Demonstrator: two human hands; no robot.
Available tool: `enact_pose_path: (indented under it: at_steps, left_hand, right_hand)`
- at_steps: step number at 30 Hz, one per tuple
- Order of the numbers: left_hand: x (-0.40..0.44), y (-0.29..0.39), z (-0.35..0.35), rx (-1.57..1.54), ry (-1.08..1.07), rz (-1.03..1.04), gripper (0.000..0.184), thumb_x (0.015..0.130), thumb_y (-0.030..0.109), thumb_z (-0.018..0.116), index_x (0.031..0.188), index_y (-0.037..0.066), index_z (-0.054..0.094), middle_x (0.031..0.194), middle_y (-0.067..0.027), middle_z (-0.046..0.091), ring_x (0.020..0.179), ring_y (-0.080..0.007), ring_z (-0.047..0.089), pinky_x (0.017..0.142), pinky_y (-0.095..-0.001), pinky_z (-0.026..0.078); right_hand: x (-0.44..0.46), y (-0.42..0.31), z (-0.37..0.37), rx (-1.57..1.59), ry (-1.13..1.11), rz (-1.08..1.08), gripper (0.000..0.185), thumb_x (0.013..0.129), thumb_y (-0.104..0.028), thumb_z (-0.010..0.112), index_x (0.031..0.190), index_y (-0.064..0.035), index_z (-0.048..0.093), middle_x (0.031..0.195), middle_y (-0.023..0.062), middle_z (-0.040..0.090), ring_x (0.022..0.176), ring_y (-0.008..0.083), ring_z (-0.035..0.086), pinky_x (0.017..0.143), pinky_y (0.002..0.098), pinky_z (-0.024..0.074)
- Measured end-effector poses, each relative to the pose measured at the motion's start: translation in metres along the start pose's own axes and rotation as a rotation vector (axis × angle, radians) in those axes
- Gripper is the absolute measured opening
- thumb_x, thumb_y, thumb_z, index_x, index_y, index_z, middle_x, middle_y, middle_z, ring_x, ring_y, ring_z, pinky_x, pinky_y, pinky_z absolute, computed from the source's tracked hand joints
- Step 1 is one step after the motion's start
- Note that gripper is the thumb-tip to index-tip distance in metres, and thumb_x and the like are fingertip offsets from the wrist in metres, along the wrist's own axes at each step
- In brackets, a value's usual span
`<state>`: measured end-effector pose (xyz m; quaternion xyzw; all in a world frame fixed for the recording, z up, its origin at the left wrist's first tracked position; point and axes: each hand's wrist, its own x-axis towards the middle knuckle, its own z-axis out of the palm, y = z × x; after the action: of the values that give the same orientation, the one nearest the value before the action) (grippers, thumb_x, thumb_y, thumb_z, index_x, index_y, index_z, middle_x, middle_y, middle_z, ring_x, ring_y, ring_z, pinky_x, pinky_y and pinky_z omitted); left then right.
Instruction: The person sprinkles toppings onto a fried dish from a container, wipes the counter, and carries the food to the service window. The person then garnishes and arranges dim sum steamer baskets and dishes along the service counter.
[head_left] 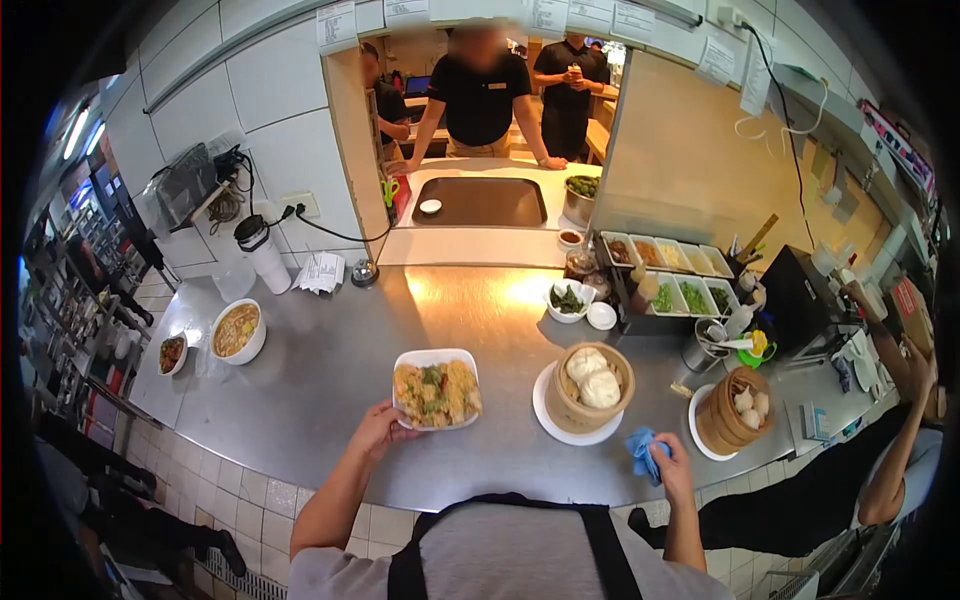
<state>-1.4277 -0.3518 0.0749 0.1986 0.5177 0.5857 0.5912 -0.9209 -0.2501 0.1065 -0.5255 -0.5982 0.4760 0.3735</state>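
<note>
My left hand grips the lower left edge of a white square dish of golden fried food with green bits, low over the steel counter. A crumpled blue cloth is held in my right hand, near the counter's front edge. Above and left of that hand, a bamboo steamer with white buns rests on a white plate. A second steamer with small dumplings sits on another plate to the right.
At the left are a noodle soup bowl and a small dish. A brown tray lies in the pass window, with people behind it. Garnish containers stand at the right. Co-workers are at both sides.
</note>
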Motion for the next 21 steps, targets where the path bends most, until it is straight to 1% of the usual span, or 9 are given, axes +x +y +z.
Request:
enact_pose_path:
  at_steps: [3,4,7,8,10,13,14,17,21]
  left_hand:
    - [0.066,0.007,-0.011,-0.05,0.047,0.08,0.028,0.083,0.003,0.047,0.109,-0.005,0.053,0.096,-0.0165,0.064,0.079,-0.0256,0.067,0.07,-0.0344,0.058]
    - [0.089,0.009,-0.01,-0.068,0.061,0.103,0.027,0.083,0.004,0.047,0.108,-0.004,0.052,0.095,-0.0166,0.064,0.078,-0.0254,0.067,0.07,-0.0339,0.058]
    - [0.161,0.014,-0.002,-0.127,0.137,0.168,0.026,0.083,0.004,0.047,0.107,-0.004,0.052,0.094,-0.0165,0.064,0.076,-0.0246,0.066,0.067,-0.0338,0.059]
    - [0.186,0.015,0.002,-0.142,0.169,0.171,0.026,0.084,0.005,0.046,0.108,-0.003,0.052,0.094,-0.0161,0.064,0.076,-0.0243,0.066,0.067,-0.0339,0.059]
    - [0.229,0.019,0.014,-0.172,0.232,0.173,0.025,0.086,0.006,0.046,0.109,-0.002,0.051,0.093,-0.0152,0.063,0.076,-0.0239,0.066,0.065,-0.0342,0.059]
    - [0.283,0.02,0.035,-0.29,0.273,0.224,0.033,0.085,0.007,0.046,0.117,0.001,0.045,0.096,-0.0158,0.062,0.077,-0.0256,0.065,0.069,-0.0347,0.059]
    - [0.308,0.017,0.038,-0.335,0.28,0.233,0.028,0.091,0.013,0.048,0.118,0.005,0.047,0.098,-0.0128,0.062,0.076,-0.0232,0.066,0.063,-0.0324,0.059]
    - [0.361,0.02,0.061,-0.42,0.344,0.244,0.031,0.091,0.013,0.048,0.121,0.008,0.045,0.101,-0.0137,0.061,0.078,-0.0243,0.066,0.062,-0.0323,0.058]
    - [0.394,0.02,0.098,-0.487,0.363,0.209,0.025,0.091,0.016,0.049,0.114,0.006,0.047,0.097,-0.0136,0.06,0.075,-0.0244,0.065,0.06,-0.0322,0.055]
  right_hand:
    - [0.013,0.034,-0.008,-0.743,0.224,-0.399,0.025,0.079,-0.016,0.067,0.098,-0.0038,0.058,0.115,0.018,0.056,0.1,0.0298,0.057,0.085,0.0387,0.0458]
    - [0.016,0.046,-0.006,-0.799,0.201,-0.27,0.04,0.073,-0.023,0.071,0.107,-0.0051,0.059,0.125,0.0263,0.049,0.114,0.0424,0.045,0.098,0.0482,0.0351]
    - [0.025,0.079,0.019,-1.02,0.306,-0.345,0.048,0.076,-0.025,0.067,0.12,-0.0074,0.054,0.135,0.0225,0.043,0.121,0.0399,0.04,0.102,0.0518,0.0288]
    - [0.028,0.082,0.026,-1.115,0.31,-0.325,0.052,0.081,-0.025,0.062,0.129,-0.0091,0.049,0.139,0.0201,0.039,0.126,0.0383,0.036,0.104,0.0545,0.0246]
    - [0.032,0.082,0.029,-1.131,0.326,-0.289,0.049,0.083,-0.025,0.059,0.128,-0.0087,0.049,0.139,0.0197,0.039,0.126,0.0386,0.036,0.104,0.0546,0.0246]
    - [0.035,0.074,0.032,-1.153,0.319,-0.263,0.044,0.087,-0.021,0.054,0.128,-0.0074,0.049,0.138,0.02,0.04,0.124,0.0395,0.037,0.104,0.0538,0.0255]
    - [0.035,0.073,0.033,-1.171,0.318,-0.258,0.044,0.087,-0.02,0.054,0.128,-0.0064,0.049,0.138,0.0206,0.04,0.124,0.0397,0.038,0.103,0.0528,0.0261]
    - [0.036,0.069,0.032,-1.187,0.305,-0.248,0.044,0.087,-0.017,0.052,0.129,-0.0047,0.047,0.137,0.021,0.04,0.124,0.0395,0.038,0.104,0.0517,0.026]
    - [0.036,0.067,0.033,-1.193,0.285,-0.218,0.044,0.087,-0.016,0.052,0.13,-0.0044,0.047,0.138,0.0207,0.039,0.124,0.0395,0.038,0.104,0.052,0.0256]
